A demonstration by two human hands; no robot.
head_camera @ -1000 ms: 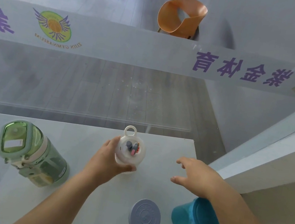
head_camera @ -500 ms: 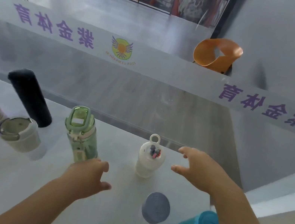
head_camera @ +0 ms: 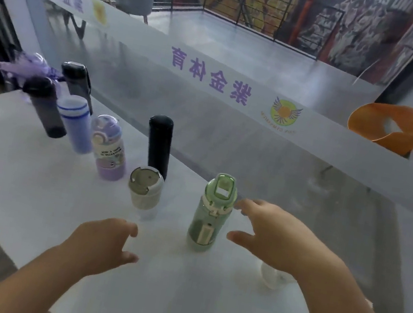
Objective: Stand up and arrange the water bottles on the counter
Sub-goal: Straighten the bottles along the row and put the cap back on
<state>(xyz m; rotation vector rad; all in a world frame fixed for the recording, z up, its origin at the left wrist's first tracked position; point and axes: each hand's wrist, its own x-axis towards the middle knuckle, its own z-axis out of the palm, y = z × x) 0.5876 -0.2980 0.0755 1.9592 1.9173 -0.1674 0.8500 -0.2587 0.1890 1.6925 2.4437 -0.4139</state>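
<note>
The green bottle (head_camera: 213, 212) stands upright on the white surface (head_camera: 16, 178). The right hand (head_camera: 276, 237) is beside it with fingers spread and holds nothing; I cannot tell if a fingertip touches the lid. The left hand (head_camera: 101, 242) hovers nearer, loosely curled, also empty. A beige cup (head_camera: 144, 192) and a black bottle (head_camera: 159, 145) stand further left.

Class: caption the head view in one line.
Right hand open beside an upright green bottle; left hand hovers over the counter.
</note>
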